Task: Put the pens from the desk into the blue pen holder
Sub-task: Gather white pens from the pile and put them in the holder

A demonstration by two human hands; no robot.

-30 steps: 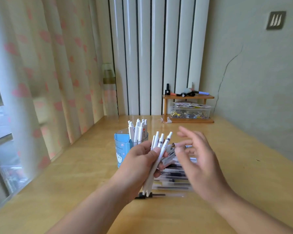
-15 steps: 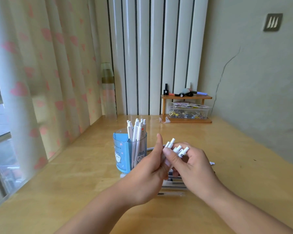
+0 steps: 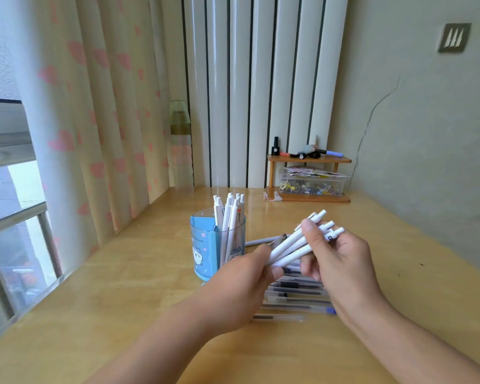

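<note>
Both hands grip one bundle of white pens: the left hand pinches its lower end, the right hand wraps the upper. Just left stands the blue pen holder with white pens inside; more pens lie on the table beneath.

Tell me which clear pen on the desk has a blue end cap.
The clear plastic pen with the blue cap, second-nearest row of the pile on the wooden desk, beside the right wrist; the other clear pens show dark ends.
</note>
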